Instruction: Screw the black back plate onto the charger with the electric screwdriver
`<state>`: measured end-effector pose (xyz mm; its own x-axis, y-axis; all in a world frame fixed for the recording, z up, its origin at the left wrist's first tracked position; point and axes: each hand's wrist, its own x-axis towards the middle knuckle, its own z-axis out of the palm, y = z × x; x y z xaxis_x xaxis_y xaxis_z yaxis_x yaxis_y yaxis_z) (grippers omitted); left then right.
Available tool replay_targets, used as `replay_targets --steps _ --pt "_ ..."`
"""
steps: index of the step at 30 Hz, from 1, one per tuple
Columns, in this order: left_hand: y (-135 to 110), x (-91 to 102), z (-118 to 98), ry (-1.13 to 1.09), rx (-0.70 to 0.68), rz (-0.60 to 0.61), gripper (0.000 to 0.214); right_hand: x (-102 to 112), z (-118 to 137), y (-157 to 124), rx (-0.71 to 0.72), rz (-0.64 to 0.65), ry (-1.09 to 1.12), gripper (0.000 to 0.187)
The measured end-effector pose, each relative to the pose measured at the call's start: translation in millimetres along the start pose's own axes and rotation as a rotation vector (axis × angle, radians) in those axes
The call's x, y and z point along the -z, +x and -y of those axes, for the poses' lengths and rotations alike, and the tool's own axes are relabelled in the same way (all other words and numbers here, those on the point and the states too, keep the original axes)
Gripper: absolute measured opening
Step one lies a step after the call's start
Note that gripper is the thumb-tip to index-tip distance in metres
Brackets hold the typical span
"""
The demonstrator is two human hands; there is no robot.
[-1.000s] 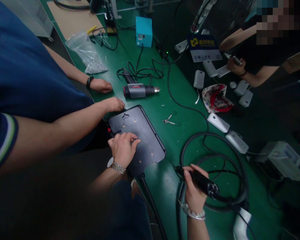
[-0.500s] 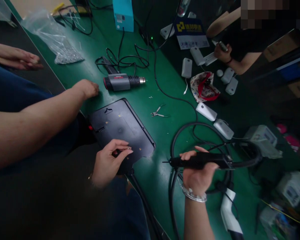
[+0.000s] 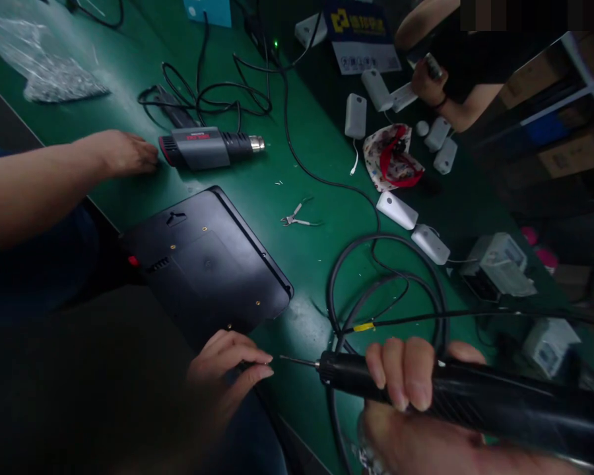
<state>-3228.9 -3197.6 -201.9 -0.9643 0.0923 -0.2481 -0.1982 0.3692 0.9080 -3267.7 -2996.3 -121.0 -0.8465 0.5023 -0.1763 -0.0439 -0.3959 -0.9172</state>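
My left hand [image 3: 230, 373] is closed in a pinch, with the tiny end of what looks like a small screw [image 3: 266, 363] between thumb and forefinger. In my right hand [image 3: 408, 382] is a black electric screwdriver [image 3: 346, 373], fingers wrapped round its body. Its thin bit [image 3: 299, 361] points left, its tip just short of my left fingertips. Just beyond my left hand lies a flat black device housing [image 3: 218, 264], back side up, with several brass-coloured holes and a red part at its left edge. My left hand overlaps its near edge.
Another person's arm [image 3: 79, 158] rests on the green table beside a heat gun [image 3: 202, 146]. Small cutters [image 3: 294, 216] lie mid-table. Looped black cable [image 3: 332, 284] lies at right. A bag of small parts [image 3: 62, 79] sits back left; across the table a co-worker's hand [image 3: 428, 82] holds something.
My right hand has brought the screwdriver nearer, its bit now close to my left fingertips. My left hand has drawn back toward the housing's near edge, still pinching. The view has shifted.
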Motion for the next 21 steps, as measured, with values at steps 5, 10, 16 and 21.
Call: replay_targets --steps 5,10,16,21 --pt "17.1 -1.8 -3.3 -0.048 -0.014 0.020 0.007 -10.8 -2.2 8.5 -0.040 0.026 -0.064 0.034" --pt "34.6 4.0 -1.9 -0.068 -0.028 0.083 0.006 -11.4 -16.5 24.9 0.146 0.170 -0.145 0.031" --pt "50.8 11.9 0.6 -0.061 -0.048 0.135 0.010 -20.6 -16.5 32.2 -0.028 0.112 -0.113 0.019" --pt "69.1 24.5 6.4 0.067 -0.240 0.123 0.006 -28.4 -20.5 39.2 -0.040 0.265 -0.097 0.022"
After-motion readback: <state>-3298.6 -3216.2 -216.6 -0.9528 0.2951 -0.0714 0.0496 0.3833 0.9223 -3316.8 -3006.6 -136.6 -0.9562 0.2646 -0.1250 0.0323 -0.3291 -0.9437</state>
